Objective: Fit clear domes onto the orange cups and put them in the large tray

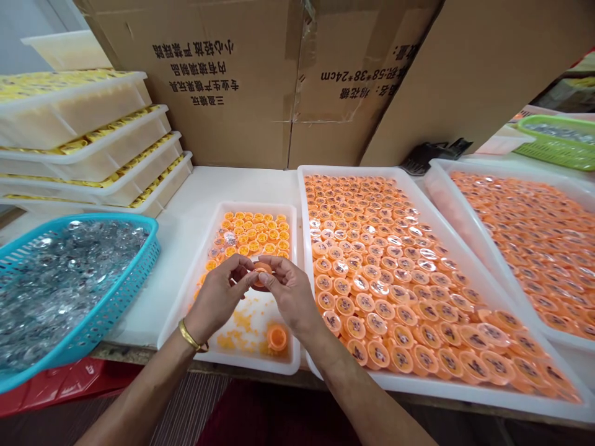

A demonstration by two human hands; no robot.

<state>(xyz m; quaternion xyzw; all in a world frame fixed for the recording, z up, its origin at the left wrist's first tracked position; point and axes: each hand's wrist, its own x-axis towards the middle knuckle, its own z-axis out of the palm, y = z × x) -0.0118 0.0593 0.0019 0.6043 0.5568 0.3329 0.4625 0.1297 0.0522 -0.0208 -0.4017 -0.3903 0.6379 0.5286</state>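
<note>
My left hand (218, 297) and my right hand (290, 294) meet over a small white tray (183, 306), and both pinch one small orange cup (261, 272) between their fingertips. A gold bracelet sits on my left wrist. Rows of orange cups (253, 232) fill the far end of this tray. A single orange cup (277, 337) stands alone at its near end, among orange crumbs.
A large white tray (304, 210) packed with sealed orange cups lies to the right, another tray (434, 179) beyond it. A blue basket (105, 316) of clear pieces stands at the left. Stacked white trays (93, 124), cardboard boxes (223, 74) and a green basket (553, 145) stand behind.
</note>
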